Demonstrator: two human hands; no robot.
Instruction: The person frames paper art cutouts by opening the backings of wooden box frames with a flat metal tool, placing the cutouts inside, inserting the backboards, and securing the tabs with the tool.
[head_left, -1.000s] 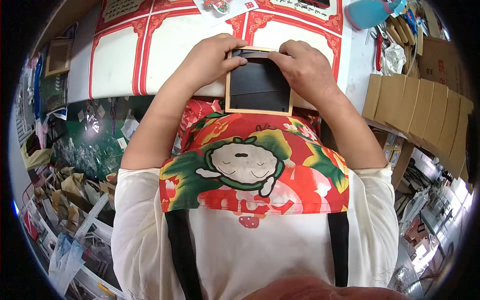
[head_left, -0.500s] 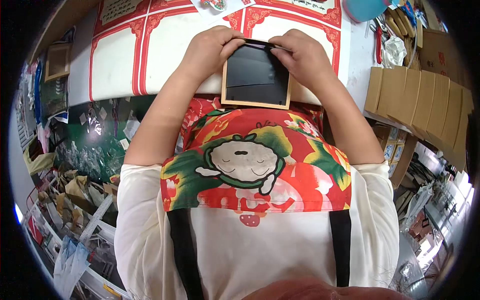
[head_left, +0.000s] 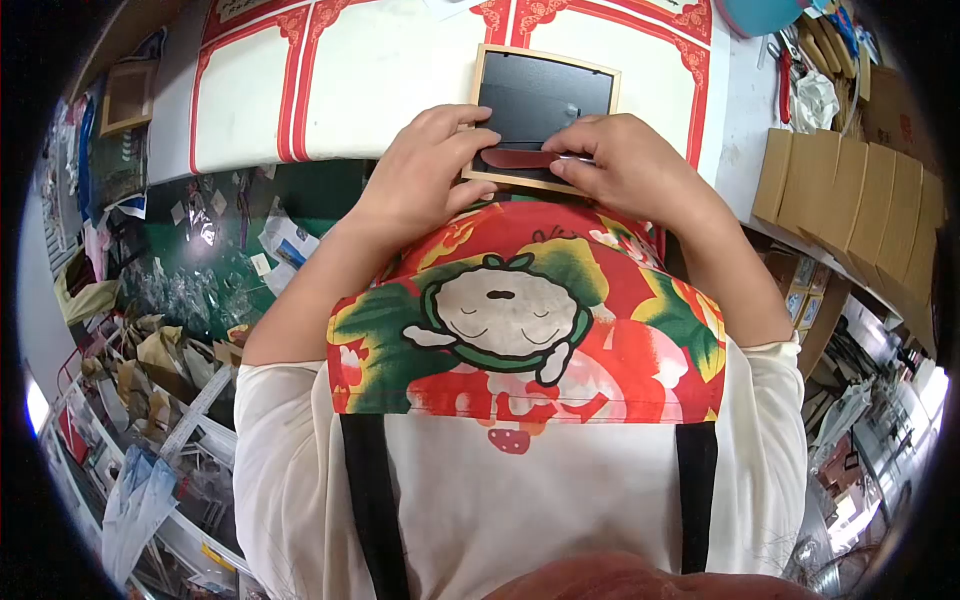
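A picture frame [head_left: 546,96] with a thin light-wood border and a black back lies at the table's near edge. My left hand [head_left: 425,165] grips its left side near the lower corner, thumb at the near border and fingers over the edge. Low over the black back, my right hand [head_left: 625,160] pinches a tool with a dark red-brown handle [head_left: 518,158]. The handle points left, toward my left fingertips. A bit of metal shows at my right fingers, but the tool's working end is mostly hidden by the hand.
Red-bordered white sheets [head_left: 400,95] cover the table. At right stand a row of cardboard pieces [head_left: 835,195], red-handled pliers [head_left: 785,85] and a blue container [head_left: 757,12]. A wooden frame [head_left: 127,98] is at far left, above shelves of packets and bags.
The picture frame has moved away from my body, farther onto the table. My hands have shifted from its far edge to its near part, and my right hand now holds the brown-handled tool.
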